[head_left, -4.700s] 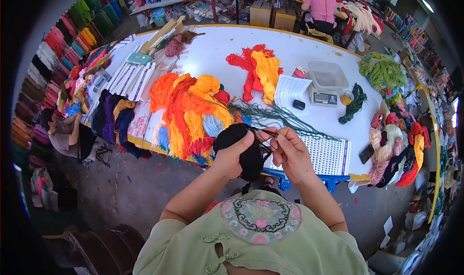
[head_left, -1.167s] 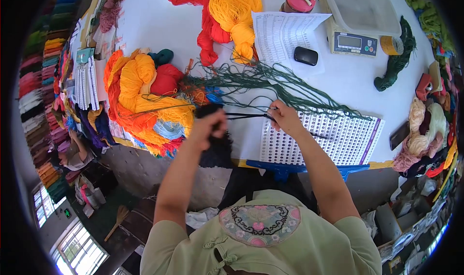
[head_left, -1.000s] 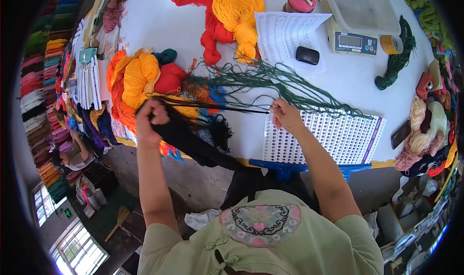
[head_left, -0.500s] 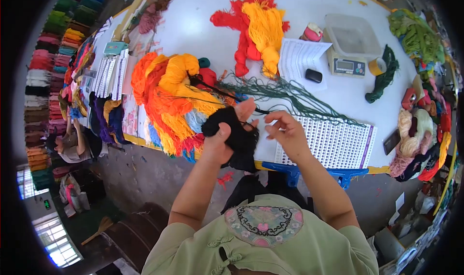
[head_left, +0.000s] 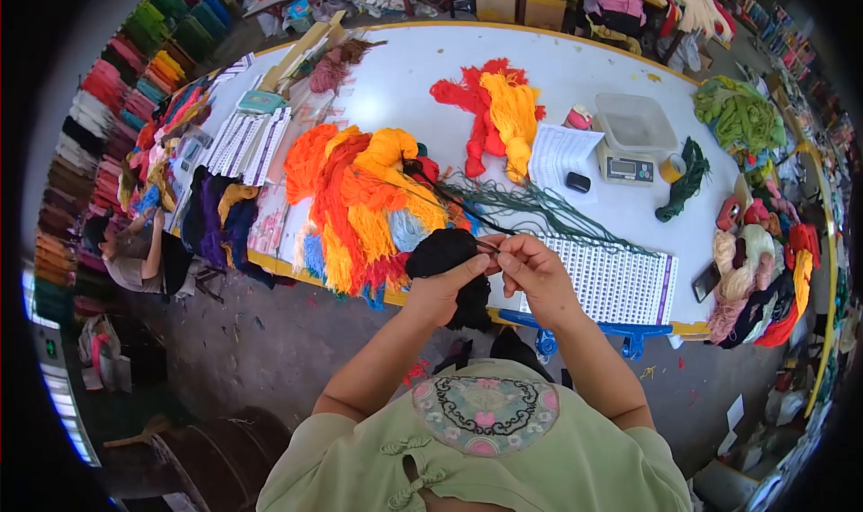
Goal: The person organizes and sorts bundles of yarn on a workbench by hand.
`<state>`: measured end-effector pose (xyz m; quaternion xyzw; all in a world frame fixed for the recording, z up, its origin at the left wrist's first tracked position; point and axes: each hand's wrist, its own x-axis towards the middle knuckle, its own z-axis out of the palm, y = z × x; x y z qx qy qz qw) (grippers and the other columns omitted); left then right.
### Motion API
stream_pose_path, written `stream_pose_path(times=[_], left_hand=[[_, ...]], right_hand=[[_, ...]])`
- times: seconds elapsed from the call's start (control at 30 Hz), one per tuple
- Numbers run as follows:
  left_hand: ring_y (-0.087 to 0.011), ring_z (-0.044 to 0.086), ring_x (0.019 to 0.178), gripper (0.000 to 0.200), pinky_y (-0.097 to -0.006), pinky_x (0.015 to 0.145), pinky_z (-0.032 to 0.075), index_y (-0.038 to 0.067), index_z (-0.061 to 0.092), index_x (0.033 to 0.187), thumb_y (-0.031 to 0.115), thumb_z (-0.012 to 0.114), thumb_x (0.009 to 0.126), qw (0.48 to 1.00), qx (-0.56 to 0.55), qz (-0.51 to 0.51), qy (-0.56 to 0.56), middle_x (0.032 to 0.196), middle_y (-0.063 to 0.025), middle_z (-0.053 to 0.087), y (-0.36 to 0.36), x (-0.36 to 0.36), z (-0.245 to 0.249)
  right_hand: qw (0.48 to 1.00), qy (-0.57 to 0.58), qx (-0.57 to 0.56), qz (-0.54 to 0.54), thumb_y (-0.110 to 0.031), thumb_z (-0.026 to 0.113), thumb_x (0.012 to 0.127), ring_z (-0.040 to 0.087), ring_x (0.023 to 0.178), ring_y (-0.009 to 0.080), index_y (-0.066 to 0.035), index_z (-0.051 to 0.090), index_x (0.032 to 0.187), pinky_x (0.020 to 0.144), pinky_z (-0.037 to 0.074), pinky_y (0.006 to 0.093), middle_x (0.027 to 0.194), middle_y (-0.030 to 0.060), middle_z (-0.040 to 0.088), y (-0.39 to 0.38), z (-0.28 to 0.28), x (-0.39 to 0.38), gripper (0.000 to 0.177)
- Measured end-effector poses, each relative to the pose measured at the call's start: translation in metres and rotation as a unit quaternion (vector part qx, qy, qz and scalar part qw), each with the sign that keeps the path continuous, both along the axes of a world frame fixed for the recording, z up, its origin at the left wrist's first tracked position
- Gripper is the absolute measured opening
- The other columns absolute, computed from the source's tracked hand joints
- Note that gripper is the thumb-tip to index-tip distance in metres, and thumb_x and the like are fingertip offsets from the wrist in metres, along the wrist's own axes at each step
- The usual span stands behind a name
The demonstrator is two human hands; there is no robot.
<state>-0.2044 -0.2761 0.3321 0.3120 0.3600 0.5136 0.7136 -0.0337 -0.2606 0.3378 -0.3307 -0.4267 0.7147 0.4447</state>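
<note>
My left hand (head_left: 449,292) is closed around a bundle of black yarn (head_left: 440,253), whose loose end hangs below it over the table's front edge. Right beside it, my right hand (head_left: 542,280) pinches thin black strands between thumb and fingers, the two hands nearly touching. From there a dark strand runs up and left to the heap of orange, red and yellow yarn skeins (head_left: 387,166). Dark green strands (head_left: 530,204) lie beyond my hands. A white card with rows of holes (head_left: 611,283) lies under and right of my right hand.
On the table are red yarn (head_left: 476,121), a yellow skein (head_left: 512,121), a printed sheet (head_left: 553,157), a scale (head_left: 625,169) with a clear tub (head_left: 636,124), and a dark green skein (head_left: 688,181). Blue clamps (head_left: 634,330) line the front edge. Another person (head_left: 135,251) sits at left.
The view has tipped up, showing more of the room beyond the table. My hands have come together, and my right fingers have closed on the strands beside the black bundle.
</note>
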Motion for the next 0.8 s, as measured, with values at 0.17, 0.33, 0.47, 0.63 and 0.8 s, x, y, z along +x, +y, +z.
stream_pose_path(times=[0.17, 0.33, 0.47, 0.63, 0.8], left_hand=[[-0.0193, 0.062, 0.103, 0.032, -0.0317, 0.091, 0.048, -0.004, 0.06, 0.117, 0.02, 0.058, 0.096, 0.996, 0.022, -0.008, -0.081, 0.114, -0.0121, 0.064, -0.017, -0.009, 0.016], [-0.022, 0.059, 0.111, 0.032, -0.0359, 0.098, 0.045, -0.004, 0.058, 0.117, 0.021, 0.054, 0.098, 0.981, 0.027, -0.014, -0.192, 0.123, -0.0145, 0.06, -0.028, -0.008, 0.014], [-0.0215, 0.056, 0.115, 0.032, -0.0359, 0.099, 0.044, -0.003, 0.059, 0.117, 0.022, 0.055, 0.098, 0.992, 0.048, 0.0, -0.113, 0.128, -0.0138, 0.058, -0.036, -0.006, 0.018], [-0.0194, 0.054, 0.116, 0.034, -0.0346, 0.098, 0.044, -0.002, 0.062, 0.116, 0.026, 0.053, 0.099, 0.997, 0.06, -0.001, -0.043, 0.127, -0.0115, 0.059, -0.04, -0.004, 0.016], [-0.0184, 0.053, 0.117, 0.043, -0.034, 0.098, 0.042, -0.003, 0.058, 0.123, 0.033, 0.051, 0.099, 0.993, 0.037, -0.016, -0.107, 0.124, -0.0104, 0.059, -0.04, -0.003, 0.012]], right_hand=[[0.997, 0.061, -0.056, 0.003, -0.017, 0.058, 0.096, 0.059, 0.07, 0.0068, -0.005, 0.057, 0.099, 0.057, 0.044, 0.0185, 0.098, 0.0075, 0.067, -0.017, 0.009, -0.005, 0.012], [0.998, 0.025, -0.056, -0.027, -0.016, 0.061, 0.094, 0.059, 0.074, 0.0059, -0.004, 0.061, 0.105, 0.056, 0.042, 0.0186, 0.091, 0.0027, 0.065, -0.028, 0.017, -0.009, 0.016], [0.994, -0.091, 0.05, -0.035, -0.012, 0.064, 0.092, 0.058, 0.083, 0.0044, -0.003, 0.065, 0.107, 0.058, 0.042, 0.0186, 0.094, 0.0006, 0.064, -0.037, 0.021, -0.019, 0.018], [0.996, -0.066, 0.034, -0.045, -0.011, 0.063, 0.091, 0.055, 0.083, 0.0031, -0.003, 0.066, 0.104, 0.062, 0.044, 0.0196, 0.098, 0.0004, 0.064, -0.043, 0.028, -0.02, 0.015], [0.994, 0.046, -0.081, -0.051, -0.011, 0.061, 0.092, 0.053, 0.074, 0.0033, -0.003, 0.063, 0.104, 0.06, 0.045, 0.02, 0.094, -0.0008, 0.064, -0.044, 0.035, -0.015, 0.014]])
